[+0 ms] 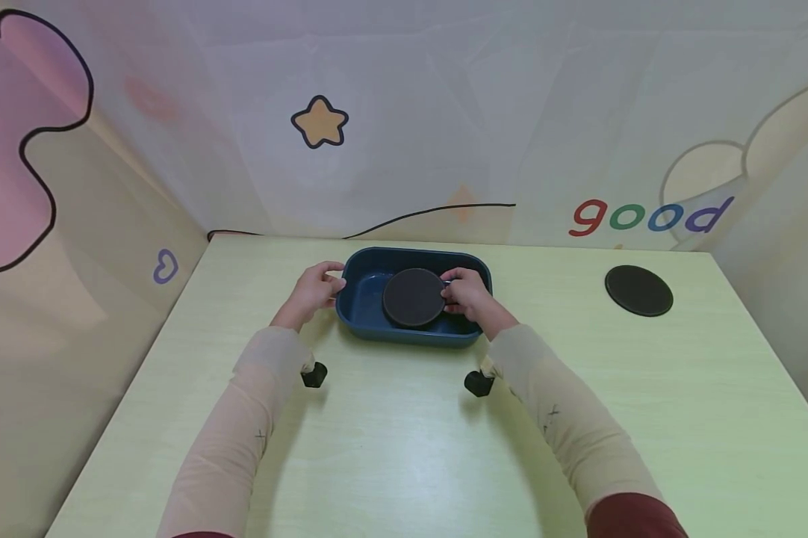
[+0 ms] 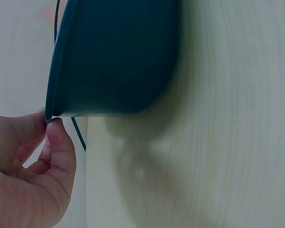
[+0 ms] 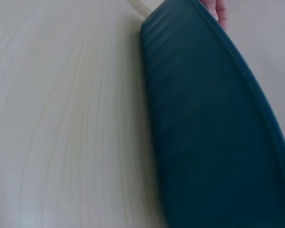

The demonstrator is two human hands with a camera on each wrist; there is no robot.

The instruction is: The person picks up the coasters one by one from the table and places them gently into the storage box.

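Blue tray (image 1: pixel 404 338) steadied, handling the black disc (image 1: pixel 411 297) within its outline seemed the step; the next move, I judged, called for a firm pinch. The right hand (image 1: pixel 469 294) gripped the disc's right edge with curled fingers (floor contact was unclear); the left hand (image 1: pixel 308 294) pinched the tray's left rim.

Head view: bright, fairly even light from above, w/ pale glare on the bench (image 1: pixel 404 456) at lower ctr. (soft shadows beside both sleeves (image 1: pixel 579 418)). L wrist view dimmer; fuzzy shadow, bottom ctr. R wrist: tray (image 3: pixel 213 114) v. dark, lower edge blurry.
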